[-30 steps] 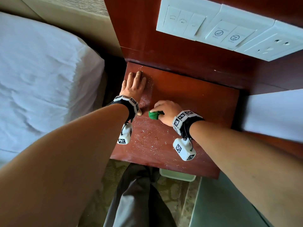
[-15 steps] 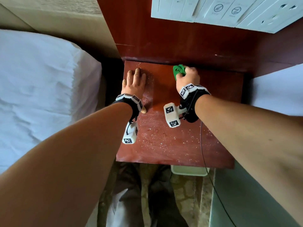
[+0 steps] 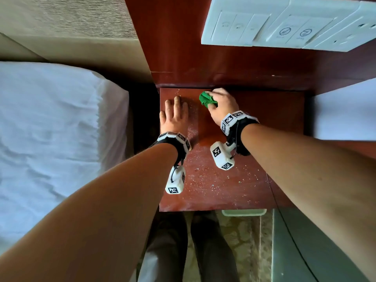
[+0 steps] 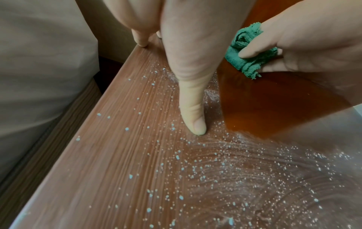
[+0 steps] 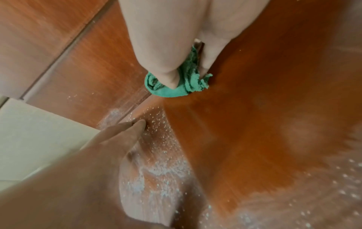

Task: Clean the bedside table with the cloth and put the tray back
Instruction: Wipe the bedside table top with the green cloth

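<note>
Leftward along the back edge slid the right hand (image 3: 220, 102) gripping the cloth (image 3: 206, 100), apparently touching; left hand (image 3: 175, 117) flat.

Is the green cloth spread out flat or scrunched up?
Scrunched up: the right hand grips the cloth in a small crumpled wad.

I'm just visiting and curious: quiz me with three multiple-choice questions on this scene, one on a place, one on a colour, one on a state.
1. Where is the cloth?
A. table's back edge
B. on the bed
C. on the floor

2. What colour is the cloth?
A. white
B. green
C. red

3. How is the left hand?
A. fist
B. gripping cloth
C. flat on the table

Answers: 1 A, the right hand holds it by the back panel; 2 B, green in every view; 3 C, fingers straight on the wood.
</note>
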